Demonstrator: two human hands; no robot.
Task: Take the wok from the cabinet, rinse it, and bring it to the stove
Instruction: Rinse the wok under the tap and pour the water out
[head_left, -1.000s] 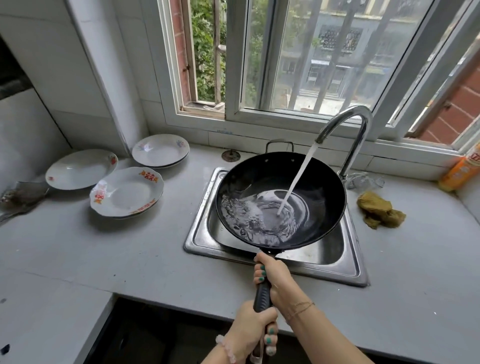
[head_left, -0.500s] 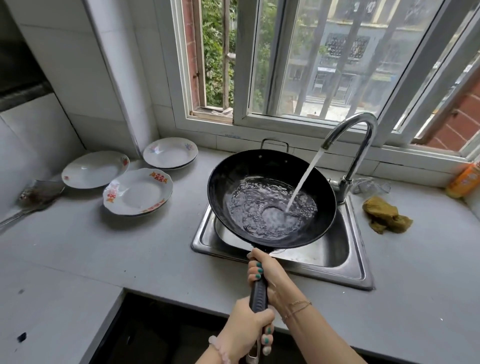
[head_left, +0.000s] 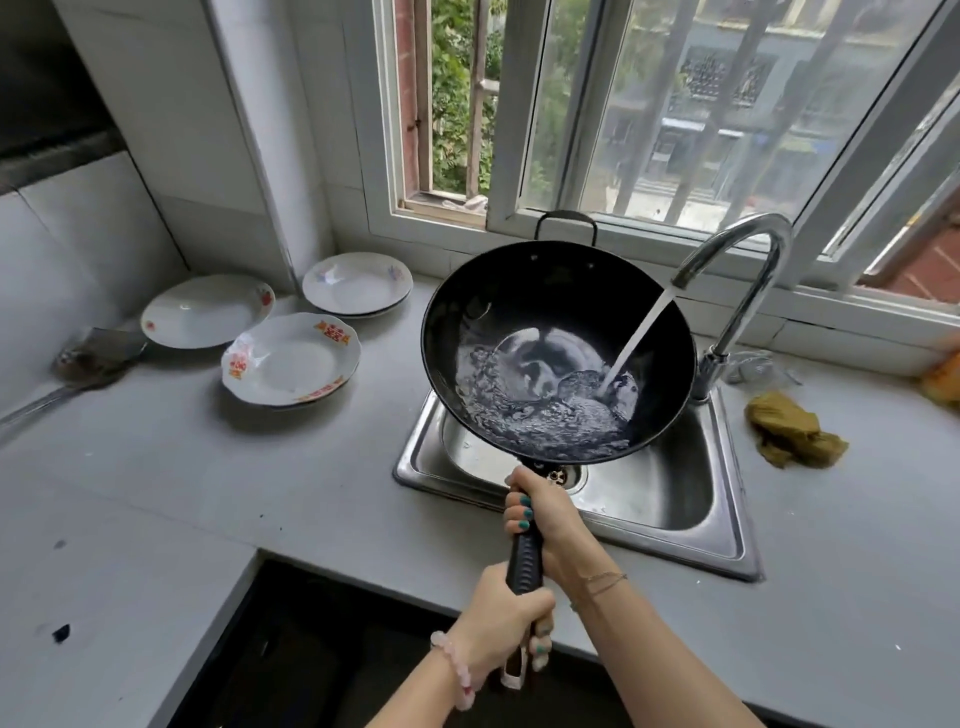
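A black wok (head_left: 550, 306) hangs over the steel sink (head_left: 722, 525), tilted with its far rim raised. Water from the curved chrome tap (head_left: 748, 291) streams into its right side and swirls in the bowl. Both hands hold the wok's long black handle. My right hand (head_left: 545, 512) grips it close to the bowl. My left hand (head_left: 504, 629) grips the near end, over the counter's front edge.
Three white plates (head_left: 291, 358) lie on the grey counter (head_left: 182, 467) to the left of the sink, with a metal spatula (head_left: 88, 358) beyond them. An olive cloth (head_left: 789, 436) lies right of the sink. The window sill runs close behind the wok.
The wok has been lifted and tipped, its far rim now higher. The water has swirled toward the near side, and the stream now lands on the right of the bowl. Both hands keep their grip.
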